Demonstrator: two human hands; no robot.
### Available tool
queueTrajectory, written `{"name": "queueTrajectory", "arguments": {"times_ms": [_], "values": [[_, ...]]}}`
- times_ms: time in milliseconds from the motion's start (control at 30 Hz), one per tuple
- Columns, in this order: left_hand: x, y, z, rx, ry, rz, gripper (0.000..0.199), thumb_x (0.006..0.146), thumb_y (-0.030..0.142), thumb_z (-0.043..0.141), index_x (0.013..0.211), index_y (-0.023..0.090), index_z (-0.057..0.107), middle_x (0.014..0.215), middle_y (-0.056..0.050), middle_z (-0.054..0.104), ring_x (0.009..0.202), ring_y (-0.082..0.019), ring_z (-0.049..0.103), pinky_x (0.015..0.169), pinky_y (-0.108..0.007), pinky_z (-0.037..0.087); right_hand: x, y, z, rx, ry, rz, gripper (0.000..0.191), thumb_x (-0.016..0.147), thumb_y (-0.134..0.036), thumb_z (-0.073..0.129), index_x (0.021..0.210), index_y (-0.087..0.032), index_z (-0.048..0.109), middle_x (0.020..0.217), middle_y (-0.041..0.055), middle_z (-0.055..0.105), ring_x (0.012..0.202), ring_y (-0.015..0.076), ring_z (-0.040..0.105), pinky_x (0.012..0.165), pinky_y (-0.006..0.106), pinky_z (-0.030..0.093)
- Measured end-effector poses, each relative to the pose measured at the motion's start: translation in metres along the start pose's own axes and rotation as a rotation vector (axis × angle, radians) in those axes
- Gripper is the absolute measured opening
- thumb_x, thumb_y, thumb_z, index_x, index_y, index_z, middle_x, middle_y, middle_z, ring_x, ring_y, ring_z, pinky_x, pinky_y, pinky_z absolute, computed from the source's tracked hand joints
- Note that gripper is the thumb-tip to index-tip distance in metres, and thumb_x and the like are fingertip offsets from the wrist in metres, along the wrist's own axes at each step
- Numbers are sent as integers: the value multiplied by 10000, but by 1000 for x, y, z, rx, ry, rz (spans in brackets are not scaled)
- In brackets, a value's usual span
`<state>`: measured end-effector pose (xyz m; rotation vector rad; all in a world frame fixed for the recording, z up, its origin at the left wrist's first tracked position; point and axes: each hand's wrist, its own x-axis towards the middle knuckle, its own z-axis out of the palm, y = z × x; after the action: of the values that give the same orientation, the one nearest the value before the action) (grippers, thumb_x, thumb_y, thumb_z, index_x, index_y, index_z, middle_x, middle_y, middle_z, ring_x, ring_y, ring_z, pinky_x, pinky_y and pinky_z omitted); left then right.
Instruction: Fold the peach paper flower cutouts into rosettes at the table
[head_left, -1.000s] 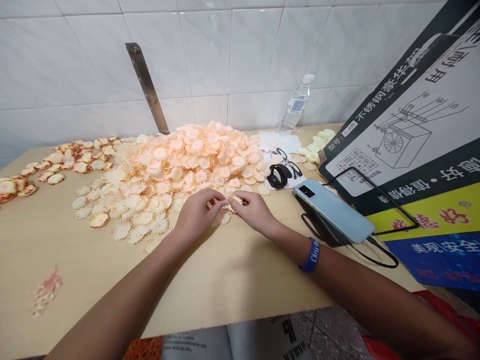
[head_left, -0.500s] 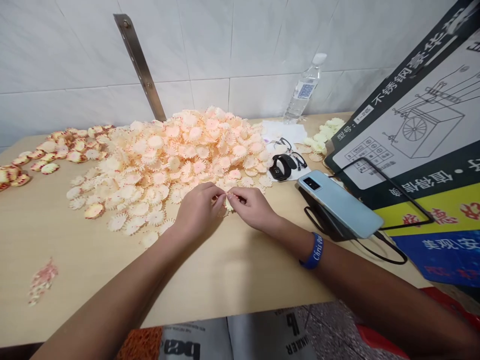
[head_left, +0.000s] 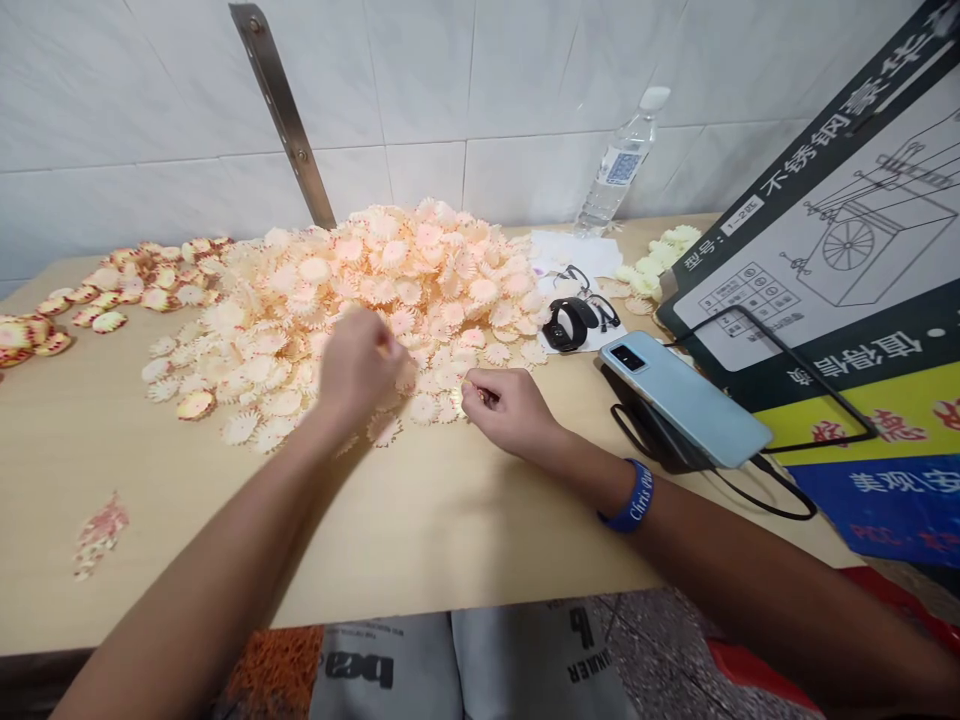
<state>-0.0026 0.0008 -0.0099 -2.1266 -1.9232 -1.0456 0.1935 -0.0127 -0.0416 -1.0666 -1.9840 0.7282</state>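
A wide heap of pale pink, saw-edged round pieces lies on the wooden table. My left hand is over the front of the heap, smeared by motion, so its fingers and anything in them cannot be made out. At the heap's front right edge, my right hand is closed, with thumb and fingers pinched together. A small yellowish, saw-edged bit shows at its fingertips, mostly hidden by them. Red-edged pieces lie in a looser group at the far left.
A blue phone with a black cable rests right of my right hand. Behind it are a black watch, a water bottle and pale green pieces. A large printed box leans at the right.
My left hand has moved up and left, away from my right hand, to over the heap. My right hand stays closed in nearly the same place. The whole view has shifted slightly.
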Motion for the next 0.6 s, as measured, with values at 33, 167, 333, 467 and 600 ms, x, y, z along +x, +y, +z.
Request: {"name": "queueTrajectory", "arguments": {"times_ms": [33, 167, 333, 467, 600], "values": [[6, -7, -5, -29, 75, -63, 177, 711, 132, 548, 612, 208, 423, 653, -8, 509, 644, -157, 476, 607, -289, 370, -1, 0, -1, 28, -2, 5, 345, 838, -262, 460, 558, -209, 266, 509, -53, 276, 491, 84, 291, 503, 260, 221], [9, -11, -13, -321, 58, -113, 100, 759, 186, 490, 665, 202, 460, 640, 15, 496, 584, -123, 453, 547, -249, 366, 0, 2, -1, 198, -32, 35, 344, 879, -322, 447, 581, -210, 318, 549, -49, 300, 521, 92, 335, 512, 252, 259], [-10, 10, -4, -366, -112, -4, 215, 773, 140, 413, 577, 199, 347, 514, 42, 361, 493, -99, 353, 477, -244, 270, 3, 5, 0, 341, -62, 91, 356, 889, -339, 459, 572, -206, 369, 538, -42, 381, 516, 96, 373, 521, 250, 312], [-14, 11, -1, -336, -121, 75, 344, 865, 227, 475, 529, 183, 415, 494, 33, 439, 480, -92, 397, 478, -242, 308, 4, 6, 0, 345, -70, 125, 360, 880, -343, 480, 561, -206, 386, 519, -38, 420, 511, 99, 395, 524, 250, 334], [-16, 13, 0, -389, -65, 188, 200, 895, 269, 554, 763, 189, 682, 794, -22, 708, 732, -133, 629, 602, -224, 465, 6, 7, 1, 361, -64, 181, 351, 866, -350, 490, 563, -209, 380, 510, -43, 411, 512, 103, 425, 538, 249, 366]]}}
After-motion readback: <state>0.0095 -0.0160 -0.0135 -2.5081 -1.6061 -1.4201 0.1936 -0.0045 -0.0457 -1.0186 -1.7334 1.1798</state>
